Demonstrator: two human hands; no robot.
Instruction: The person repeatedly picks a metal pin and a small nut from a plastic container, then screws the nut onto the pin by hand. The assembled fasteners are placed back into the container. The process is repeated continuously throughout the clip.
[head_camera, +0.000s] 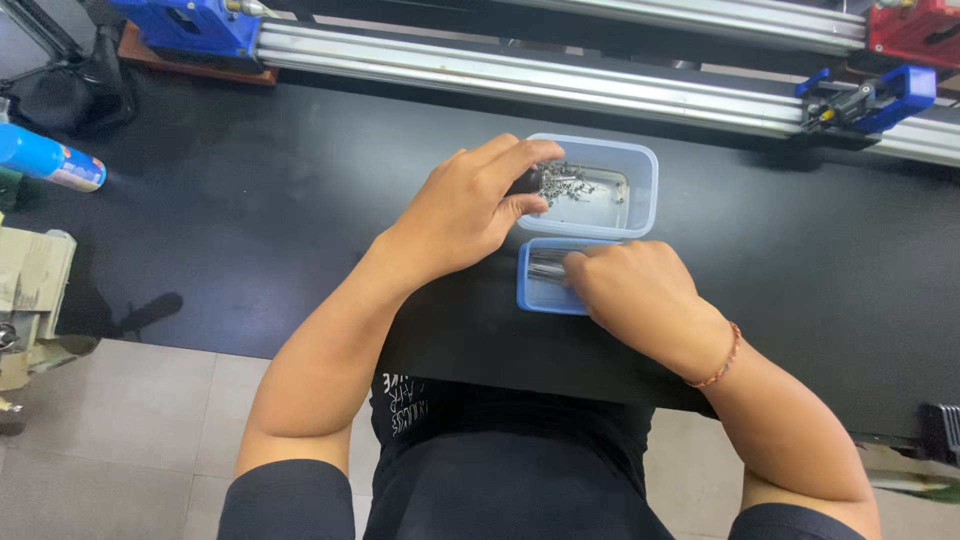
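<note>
Pinching what seems a dark tool, our left hand (465, 205) should stay over the screw tub (640, 165); our right hand (630, 290), curled and holding nothing we can make out, steadies the blue lid (535, 295) just beside that tub.

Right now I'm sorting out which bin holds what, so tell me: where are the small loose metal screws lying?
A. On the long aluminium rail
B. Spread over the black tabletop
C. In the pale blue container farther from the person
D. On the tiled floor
C: the small metal screws lie heaped inside the farther pale blue container, where the left hand reaches over its rim; the right hand is at the nearer blue tray.
</note>
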